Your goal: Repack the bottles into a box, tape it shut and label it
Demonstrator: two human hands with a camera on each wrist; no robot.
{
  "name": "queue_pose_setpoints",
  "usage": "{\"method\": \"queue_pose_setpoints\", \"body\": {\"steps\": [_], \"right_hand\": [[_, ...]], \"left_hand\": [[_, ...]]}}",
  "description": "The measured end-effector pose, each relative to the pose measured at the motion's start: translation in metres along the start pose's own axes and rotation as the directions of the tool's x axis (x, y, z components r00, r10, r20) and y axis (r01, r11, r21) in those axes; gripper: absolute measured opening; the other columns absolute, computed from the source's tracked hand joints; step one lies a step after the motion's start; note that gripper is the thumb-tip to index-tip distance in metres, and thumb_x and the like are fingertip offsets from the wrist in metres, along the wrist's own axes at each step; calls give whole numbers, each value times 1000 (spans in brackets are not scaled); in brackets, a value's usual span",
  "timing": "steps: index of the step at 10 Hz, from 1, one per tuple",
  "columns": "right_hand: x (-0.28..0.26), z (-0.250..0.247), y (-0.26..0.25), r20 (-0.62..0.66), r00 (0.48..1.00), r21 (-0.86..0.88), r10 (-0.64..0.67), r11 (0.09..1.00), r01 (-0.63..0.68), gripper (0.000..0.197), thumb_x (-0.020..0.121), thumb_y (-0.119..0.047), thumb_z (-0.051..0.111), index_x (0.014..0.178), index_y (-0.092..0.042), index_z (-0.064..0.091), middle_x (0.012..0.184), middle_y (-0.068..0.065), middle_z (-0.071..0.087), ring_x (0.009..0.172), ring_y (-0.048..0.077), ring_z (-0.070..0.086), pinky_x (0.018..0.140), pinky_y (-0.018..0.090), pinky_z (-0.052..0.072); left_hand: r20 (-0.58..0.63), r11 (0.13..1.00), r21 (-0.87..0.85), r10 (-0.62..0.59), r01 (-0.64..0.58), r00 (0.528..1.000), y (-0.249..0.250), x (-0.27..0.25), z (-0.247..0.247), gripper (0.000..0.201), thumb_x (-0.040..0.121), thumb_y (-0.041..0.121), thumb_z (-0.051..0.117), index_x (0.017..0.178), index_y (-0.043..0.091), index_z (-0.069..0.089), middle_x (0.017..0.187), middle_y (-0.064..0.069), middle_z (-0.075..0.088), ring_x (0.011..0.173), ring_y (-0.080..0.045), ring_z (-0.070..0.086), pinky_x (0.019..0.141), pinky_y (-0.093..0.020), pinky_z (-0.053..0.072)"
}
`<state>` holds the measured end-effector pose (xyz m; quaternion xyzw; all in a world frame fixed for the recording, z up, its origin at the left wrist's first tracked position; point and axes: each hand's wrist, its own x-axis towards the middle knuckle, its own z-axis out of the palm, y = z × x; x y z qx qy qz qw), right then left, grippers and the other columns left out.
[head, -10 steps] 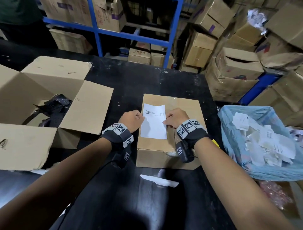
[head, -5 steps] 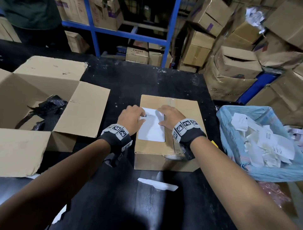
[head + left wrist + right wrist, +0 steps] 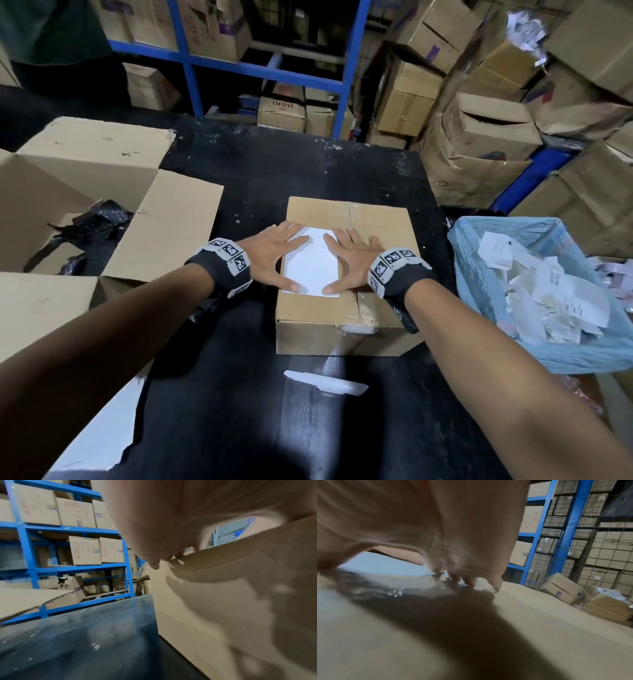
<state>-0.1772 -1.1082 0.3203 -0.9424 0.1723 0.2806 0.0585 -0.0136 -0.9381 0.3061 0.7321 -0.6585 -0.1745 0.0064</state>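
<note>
A small closed cardboard box (image 3: 322,315), taped along its top seam, sits mid-table in the head view. A white label (image 3: 311,270) lies flat on its lid. My left hand (image 3: 277,253) is spread flat on the label's left side, thumb near the lower left corner. My right hand (image 3: 349,260) is spread flat on the label's right side and the tape. In the left wrist view my left hand (image 3: 171,520) rests over the box's top edge (image 3: 240,601). From the right wrist camera my right hand's fingertips (image 3: 471,581) touch the box lid (image 3: 539,608). No bottles are visible.
A large open cardboard box (image 3: 85,212) with black plastic inside stands at left. A blue bag (image 3: 496,308) of paper scraps sits at right. A white backing strip (image 3: 325,382) lies on the black table (image 3: 274,171) in front of the box. Blue shelving (image 3: 349,68) and stacked boxes stand behind.
Both hands went from curled at the label's upper edges to spread flat, pressing the label down onto the lid. The box has not moved.
</note>
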Motion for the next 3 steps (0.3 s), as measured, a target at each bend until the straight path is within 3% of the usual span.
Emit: {"method": "queue_pose_setpoints", "body": {"steps": [1, 2, 3], "right_hand": [[0, 4, 3, -18, 1000, -8, 7, 1000, -7, 127, 59, -82, 59, 149, -34, -16, 158, -7, -24, 146, 22, -22, 114, 59, -4], [-10, 1, -3, -26, 1000, 29, 1, 1000, 0, 122, 61, -81, 59, 150, -33, -9, 160, -7, -18, 147, 21, -18, 115, 58, 0], [-32, -10, -6, -169, 986, 246, 6, 969, 37, 104, 73, -71, 59, 153, -28, 8, 162, -6, 3, 149, 18, 5, 119, 50, 11]], "left_hand": [[24, 999, 49, 2, -3, 1000, 1, -7, 0, 127, 52, 92, 39, 151, 22, 0, 157, 2, -11, 141, -10, -16, 112, -30, -10], [-29, 998, 36, -47, 48, 998, 1, -12, -3, 125, 55, 92, 37, 151, 20, 1, 157, 3, -6, 144, -14, -12, 119, -40, -5], [-100, 988, -114, -116, 105, 988, 0, -28, 15, 119, 61, 92, 23, 150, 19, -5, 159, 3, -8, 145, -13, -11, 119, -34, -1]]}}
